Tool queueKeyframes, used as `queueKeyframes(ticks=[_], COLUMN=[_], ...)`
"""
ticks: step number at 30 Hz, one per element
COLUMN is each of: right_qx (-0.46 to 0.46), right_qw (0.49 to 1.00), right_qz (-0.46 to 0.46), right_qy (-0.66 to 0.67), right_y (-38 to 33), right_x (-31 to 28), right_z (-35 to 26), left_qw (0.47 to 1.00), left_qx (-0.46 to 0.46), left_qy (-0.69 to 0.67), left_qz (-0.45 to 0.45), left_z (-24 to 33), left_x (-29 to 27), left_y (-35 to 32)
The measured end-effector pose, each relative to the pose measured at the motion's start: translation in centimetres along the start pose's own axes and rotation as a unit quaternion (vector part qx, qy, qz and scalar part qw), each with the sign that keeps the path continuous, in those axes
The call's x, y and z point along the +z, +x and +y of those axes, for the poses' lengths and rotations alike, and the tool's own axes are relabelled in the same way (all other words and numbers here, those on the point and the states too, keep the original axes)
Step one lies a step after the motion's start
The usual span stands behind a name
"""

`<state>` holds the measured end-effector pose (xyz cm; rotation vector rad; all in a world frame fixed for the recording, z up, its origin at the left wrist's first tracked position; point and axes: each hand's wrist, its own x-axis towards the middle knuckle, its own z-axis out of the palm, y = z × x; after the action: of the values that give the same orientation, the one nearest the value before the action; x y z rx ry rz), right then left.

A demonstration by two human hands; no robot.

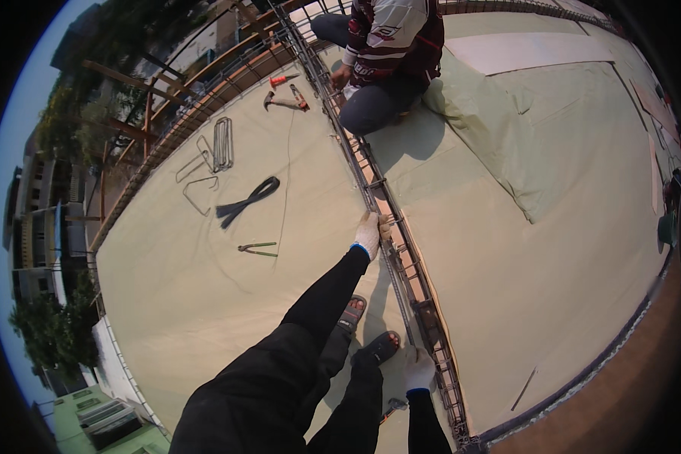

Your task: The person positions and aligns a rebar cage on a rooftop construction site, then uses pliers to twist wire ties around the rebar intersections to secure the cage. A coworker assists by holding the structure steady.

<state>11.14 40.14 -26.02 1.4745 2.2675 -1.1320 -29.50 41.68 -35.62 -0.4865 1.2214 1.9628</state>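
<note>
My left hand [368,234], in a white knit glove with a blue cuff, is closed around a long ribbed steel bar [396,286] beside the rebar cage. Nearer to me, my right hand [419,368], gloved the same way, is closed at the near part of that bar; its fingers are partly hidden. Alongside runs the narrow rebar cage [416,284] with its square ties, set along a slot between pale sheeted panels. Past my left hand a co-worker [390,57] squats by the far part of the cage, a hand [340,76] at the steel.
On the left sheeting [310,204] lie green-handled pincers [258,249], a bundle of dark tie wire [248,202], bent steel stirrups [223,144], a claw hammer [280,101] and orange-handled pliers [300,98]. Loose sheeting [499,144] wrinkles at the right. Railings of rebar edge the deck.
</note>
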Motion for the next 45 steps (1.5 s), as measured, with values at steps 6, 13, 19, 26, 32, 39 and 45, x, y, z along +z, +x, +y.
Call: queueKeyframes(ticks=[6, 13, 19, 26, 32, 39, 45], right_qx=[0.005, -0.102, -0.108, 0.099, 0.118, 0.003, -0.018], right_qw=[0.992, 0.980, 0.982, 0.980, 0.986, 0.995, 0.990], right_qz=[-0.067, -0.113, -0.104, -0.147, -0.063, -0.071, -0.143], right_qy=[0.104, 0.131, 0.112, -0.088, -0.101, -0.075, 0.002], right_y=[8.1, 18.1, 9.2, -10.6, -10.1, 1.2, 11.8], right_x=[2.7, 5.7, -2.1, -8.7, -4.5, -0.9, 0.6], right_z=[-8.3, -15.6, -6.5, 13.4, 14.4, -4.2, -21.1], left_qw=[0.994, 0.959, 0.924, 0.920, 0.970, 0.952, 0.954], left_qx=[-0.059, -0.215, -0.169, -0.111, -0.077, -0.287, -0.259], left_qy=[0.090, 0.091, 0.252, 0.098, 0.212, 0.093, 0.068], left_qz=[0.019, 0.163, 0.233, 0.362, 0.092, 0.037, 0.136], left_z=[-3.7, -16.8, -17.6, -12.3, -2.9, -14.4, -16.8], left_x=[-5.6, -3.3, -1.1, -2.6, -0.1, -6.7, -1.8], left_y=[-4.9, -20.9, -13.9, 4.1, 2.5, -23.0, -28.2])
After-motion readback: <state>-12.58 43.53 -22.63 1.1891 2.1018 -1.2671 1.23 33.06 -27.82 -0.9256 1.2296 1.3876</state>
